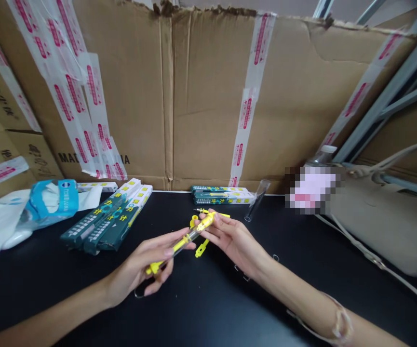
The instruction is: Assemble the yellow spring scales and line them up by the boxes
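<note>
My left hand (141,262) is wrapped round the clear tube of a tubular spring scale (180,244), which slants up to the right. Yellow parts show inside the tube and at its lower end. At the upper end, the fingers of my right hand (239,241) pinch the yellow end piece (205,222). On the black table just beyond and below my hands lie a yellow ring-like cap (193,220), a yellow flat piece with holes (201,248) and a thin yellow rod (223,215), partly hidden by my right hand. A small wire hook (139,294) lies below my left hand.
Green-and-white boxes (109,221) lie at left, more boxes (222,195) at the back. An empty clear tube (257,201) leans nearby. Wire hooks (275,258) lie by my right forearm. A tissue pack (54,202), a beige bag (385,221) and a cardboard wall (208,106) surround the table.
</note>
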`<state>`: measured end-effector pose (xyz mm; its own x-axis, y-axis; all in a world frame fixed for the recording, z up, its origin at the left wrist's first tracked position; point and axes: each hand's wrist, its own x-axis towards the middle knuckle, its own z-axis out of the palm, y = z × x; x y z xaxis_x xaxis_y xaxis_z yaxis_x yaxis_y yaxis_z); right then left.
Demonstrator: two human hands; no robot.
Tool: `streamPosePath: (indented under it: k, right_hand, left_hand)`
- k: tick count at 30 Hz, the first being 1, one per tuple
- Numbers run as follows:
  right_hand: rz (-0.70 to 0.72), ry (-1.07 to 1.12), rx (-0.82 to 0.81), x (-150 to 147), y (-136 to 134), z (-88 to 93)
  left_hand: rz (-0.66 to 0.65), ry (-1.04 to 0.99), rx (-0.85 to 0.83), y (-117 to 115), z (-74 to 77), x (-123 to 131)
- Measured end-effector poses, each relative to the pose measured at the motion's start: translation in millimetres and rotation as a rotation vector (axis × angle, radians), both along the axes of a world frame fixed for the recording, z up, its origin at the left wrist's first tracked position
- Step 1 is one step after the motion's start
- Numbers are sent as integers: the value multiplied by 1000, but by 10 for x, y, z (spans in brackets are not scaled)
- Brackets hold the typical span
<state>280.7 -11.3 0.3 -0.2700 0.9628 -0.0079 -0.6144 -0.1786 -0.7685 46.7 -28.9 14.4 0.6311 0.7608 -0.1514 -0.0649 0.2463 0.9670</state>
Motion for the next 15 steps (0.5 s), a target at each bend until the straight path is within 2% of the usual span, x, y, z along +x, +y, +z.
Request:
streamPosePath:
  k: [4,6,8,13,15]
  right_hand:
    - [-15,-37,-27,165,43,-19]
    - [-37,-60,-33,243,52,-30]
    - [-55,-67,-39,297,55,-41]
    - [-71,-69,-50,288,21,-37]
    - [-78,-66,-55,255,-8,-15]
  left_hand:
    - [-263,-160,-20,24,-79,-50]
    - [-315,-158,19,23,-119,-64]
    - [-294,-112,47,14,-151,-59]
    - [-105,37,56,-61,-190,3]
    - [-92,105,109,-107,-204,11]
